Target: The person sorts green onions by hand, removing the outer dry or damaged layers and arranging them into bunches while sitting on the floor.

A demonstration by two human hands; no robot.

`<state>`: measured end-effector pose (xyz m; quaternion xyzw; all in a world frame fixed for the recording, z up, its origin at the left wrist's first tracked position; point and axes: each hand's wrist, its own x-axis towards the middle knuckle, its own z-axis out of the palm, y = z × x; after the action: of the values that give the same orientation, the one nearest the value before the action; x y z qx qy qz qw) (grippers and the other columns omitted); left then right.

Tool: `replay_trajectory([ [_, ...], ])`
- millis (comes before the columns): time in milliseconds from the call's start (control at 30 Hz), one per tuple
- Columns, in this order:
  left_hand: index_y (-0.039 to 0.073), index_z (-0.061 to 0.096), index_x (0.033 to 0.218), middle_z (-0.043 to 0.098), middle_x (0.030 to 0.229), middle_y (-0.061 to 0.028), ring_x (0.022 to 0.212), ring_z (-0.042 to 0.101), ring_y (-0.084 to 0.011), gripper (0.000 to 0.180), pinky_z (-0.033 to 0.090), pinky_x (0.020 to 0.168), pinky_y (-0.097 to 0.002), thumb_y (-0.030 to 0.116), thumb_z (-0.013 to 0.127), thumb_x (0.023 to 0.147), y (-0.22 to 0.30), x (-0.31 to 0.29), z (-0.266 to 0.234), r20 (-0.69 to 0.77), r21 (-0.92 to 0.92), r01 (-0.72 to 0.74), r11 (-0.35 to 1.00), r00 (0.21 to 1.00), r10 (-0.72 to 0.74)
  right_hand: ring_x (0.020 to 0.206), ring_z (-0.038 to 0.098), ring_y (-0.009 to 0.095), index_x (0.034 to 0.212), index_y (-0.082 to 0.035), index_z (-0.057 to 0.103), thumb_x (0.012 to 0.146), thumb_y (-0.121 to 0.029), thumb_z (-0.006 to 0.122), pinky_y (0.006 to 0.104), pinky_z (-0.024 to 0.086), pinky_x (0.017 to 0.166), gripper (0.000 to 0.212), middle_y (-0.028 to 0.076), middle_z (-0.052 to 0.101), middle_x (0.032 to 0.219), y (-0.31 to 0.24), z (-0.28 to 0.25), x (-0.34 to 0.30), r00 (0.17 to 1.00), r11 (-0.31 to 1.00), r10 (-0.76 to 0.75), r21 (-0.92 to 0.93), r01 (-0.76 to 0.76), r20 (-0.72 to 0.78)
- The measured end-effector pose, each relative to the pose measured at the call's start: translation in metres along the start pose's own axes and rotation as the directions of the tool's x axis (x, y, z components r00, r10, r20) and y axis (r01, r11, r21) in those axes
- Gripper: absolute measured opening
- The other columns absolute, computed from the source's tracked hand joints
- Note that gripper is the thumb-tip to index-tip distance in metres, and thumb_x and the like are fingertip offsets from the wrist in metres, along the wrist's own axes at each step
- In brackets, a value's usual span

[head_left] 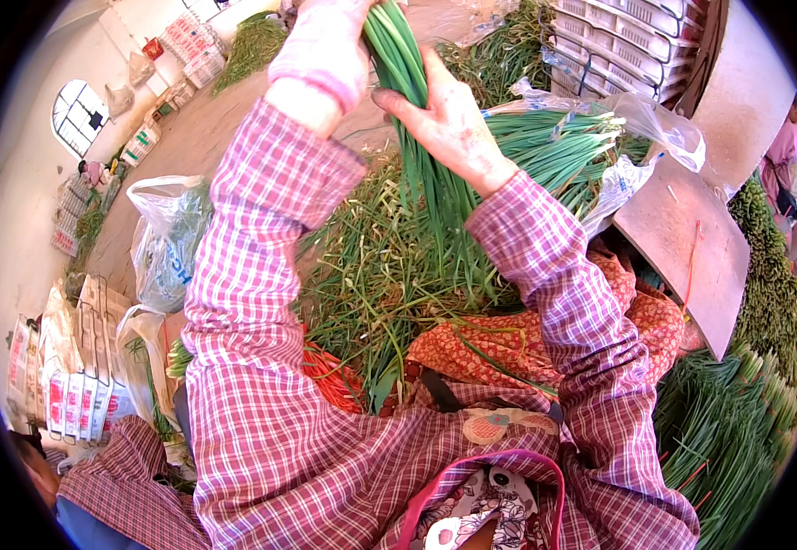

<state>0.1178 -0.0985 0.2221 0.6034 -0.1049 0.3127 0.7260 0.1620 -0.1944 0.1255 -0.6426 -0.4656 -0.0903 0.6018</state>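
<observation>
At the top edge, a bunch of chives (396, 57), long and green, hangs with its leaf ends trailing down. My left hand (327, 53), in a pale pink glove, is closed on the bunch's upper part; its fingers are partly hidden or cut off by the frame. My right hand (449, 119) is bare and soiled, its thumb across the bunch and its index finger alongside. Below the bunch lies a heap of loose leaves and trimmings (362, 247). Just right of my right hand, more chives (549, 147) lie with their pale ends rightward, partly in clear plastic.
A flat board (687, 243) with a red tie stands at my right, near stacked chive bundles (724, 440). White crates (623, 46) are piled at far right, others (91, 394) at left. A clear plastic bag (167, 243) sits left. Another person's checked sleeve (132, 467) shows lower left.
</observation>
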Motion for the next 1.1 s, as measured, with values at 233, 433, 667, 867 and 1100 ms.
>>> replay_trajectory([
  [233,0.002,0.051,0.114,0.062,0.096,-0.0109,0.089,0.057,-0.0279,0.043,0.046,0.084,-0.0437,0.028,0.062,0.082,-0.004,-0.006,-0.016,0.36,-0.376,0.267,0.887,0.924,-0.126,0.068,0.06,0.011,0.123,-0.008,0.048,0.088,-0.033,0.056,0.0224,0.052,0.061,0.044,0.002,0.06,0.084,-0.009,-0.029,-0.009,0.809,0.713,0.154,0.503,-0.489,0.568],
  [433,0.006,0.048,0.12,0.064,0.082,-0.0025,0.08,0.062,-0.0206,0.041,0.047,0.08,-0.0418,0.018,0.058,0.082,-0.023,0.018,-0.032,0.601,-0.483,0.435,0.76,0.796,-0.073,0.068,0.062,0.012,0.115,-0.002,0.053,0.084,-0.045,0.058,0.0242,0.054,0.061,0.053,0.006,0.062,0.09,0.008,-0.02,-0.007,0.746,0.534,0.095,0.599,-0.597,0.659],
  [667,0.006,0.053,0.091,0.05,0.078,-0.003,0.075,0.052,-0.0183,0.01,0.04,0.082,-0.0336,0.013,0.053,0.085,-0.02,0.034,-0.069,0.529,-0.344,0.329,0.879,0.842,-0.109,0.092,0.058,0.016,0.118,0.002,0.049,0.084,-0.042,0.059,0.0299,0.045,0.084,0.057,0.011,0.062,0.1,0.018,-0.037,-0.027,0.982,0.971,0.131,0.181,-0.155,0.138],
  [867,0.004,0.052,0.097,0.053,0.076,-0.0041,0.075,0.053,-0.02,0.018,0.046,0.074,-0.0357,0.015,0.06,0.083,-0.03,0.02,-0.068,0.407,-0.354,0.259,0.899,0.908,-0.102,0.061,0.06,0.012,0.089,-0.001,0.06,0.08,-0.018,0.064,0.0257,0.049,0.059,0.019,0.007,0.063,0.069,-0.003,-0.029,-0.022,0.994,0.999,-0.046,0.024,0.048,-0.098],
  [1100,0.006,0.051,0.099,0.052,0.077,-0.0036,0.075,0.053,-0.0199,0.02,0.046,0.075,-0.036,0.013,0.06,0.083,-0.029,0.012,-0.062,0.415,-0.382,0.301,0.874,0.901,-0.129,0.065,0.058,0.007,0.093,0.001,0.059,0.08,-0.018,0.066,0.0241,0.049,0.062,0.024,0.006,0.065,0.072,-0.011,-0.026,-0.024,0.997,0.995,0.047,-0.096,-0.041,0.061],
])
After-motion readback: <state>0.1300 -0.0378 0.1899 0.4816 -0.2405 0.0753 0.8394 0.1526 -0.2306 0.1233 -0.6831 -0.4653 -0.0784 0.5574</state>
